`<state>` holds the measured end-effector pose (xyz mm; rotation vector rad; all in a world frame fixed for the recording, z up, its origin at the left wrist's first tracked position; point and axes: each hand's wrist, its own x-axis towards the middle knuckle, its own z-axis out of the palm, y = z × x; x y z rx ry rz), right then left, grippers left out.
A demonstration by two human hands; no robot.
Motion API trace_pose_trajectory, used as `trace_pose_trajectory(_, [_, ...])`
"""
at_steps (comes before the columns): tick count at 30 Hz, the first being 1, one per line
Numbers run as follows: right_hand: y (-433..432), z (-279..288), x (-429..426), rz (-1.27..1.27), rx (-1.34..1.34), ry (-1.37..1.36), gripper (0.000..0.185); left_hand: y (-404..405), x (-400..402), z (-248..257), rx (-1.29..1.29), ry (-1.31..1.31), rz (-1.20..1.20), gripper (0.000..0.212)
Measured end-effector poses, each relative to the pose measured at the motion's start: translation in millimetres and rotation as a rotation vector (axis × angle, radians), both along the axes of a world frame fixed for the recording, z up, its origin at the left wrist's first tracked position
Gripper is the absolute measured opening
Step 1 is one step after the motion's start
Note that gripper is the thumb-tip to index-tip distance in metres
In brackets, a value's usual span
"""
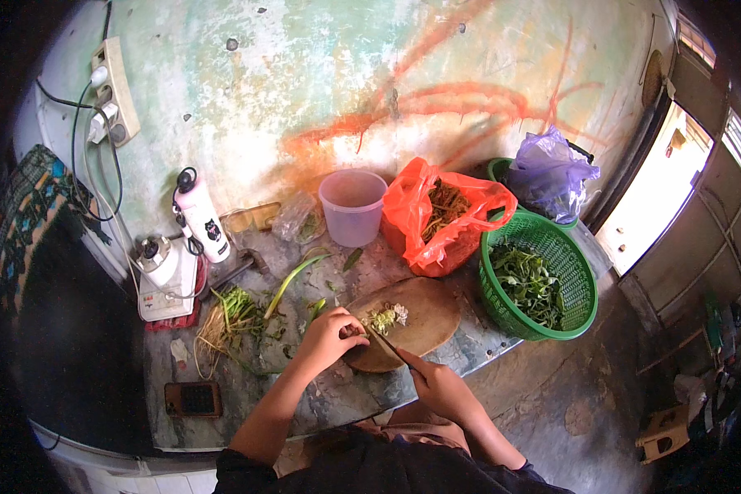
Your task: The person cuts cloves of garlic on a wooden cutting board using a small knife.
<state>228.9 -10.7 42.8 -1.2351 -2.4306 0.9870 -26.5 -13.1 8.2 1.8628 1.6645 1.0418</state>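
Observation:
My right hand (441, 383) grips a kitchen knife (388, 343), its blade reaching left over a round wooden chopping board (429, 309). My left hand (330, 339) is curled at the board's left edge, close to the blade tip. A green scallion stalk (315, 309) runs in behind it and seems held in the fingers, which mostly hide it. Chopped pale pieces (386, 318) lie in a small pile on the board. Left of my hand rests a bunch of greens with roots (234, 315). A longer scallion (290, 281) lies beyond.
Right of the board stands a green plastic basket (583, 302) of leaves. Behind are an orange plastic bag (407, 216), a translucent tub (353, 210) and a purple bag (549, 170). At left are a white bottle (204, 222), a hammer (241, 272), a scale (170, 290) and a phone (192, 399).

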Motion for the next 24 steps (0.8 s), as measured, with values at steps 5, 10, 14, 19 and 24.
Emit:
trace_pose_trajectory(5, [-2, -3, 0, 0.012, 0.013, 0.021, 0.050, 5, -11, -14, 0.063, -0.079, -0.006, 0.014])
trace_pose_trajectory(10, [-5, -10, 1, 0.031, 0.040, 0.081, 0.050, 2, -7, -8, 0.011, -0.057, 0.009, 0.014])
trace_pose_trajectory(14, [-6, -15, -1, 0.037, 0.060, 0.078, 0.050, 0, -5, -6, -0.012, -0.022, 0.026, 0.014])
trace_pose_trajectory(19, [-7, -14, -2, 0.048, 0.071, 0.053, 0.051, 0, -1, -5, -0.038, 0.011, 0.054, 0.015])
trace_pose_trajectory(24, [-10, -12, -3, 0.045, 0.090, 0.048, 0.053, -2, 2, -4, -0.022, -0.017, 0.088, 0.013])
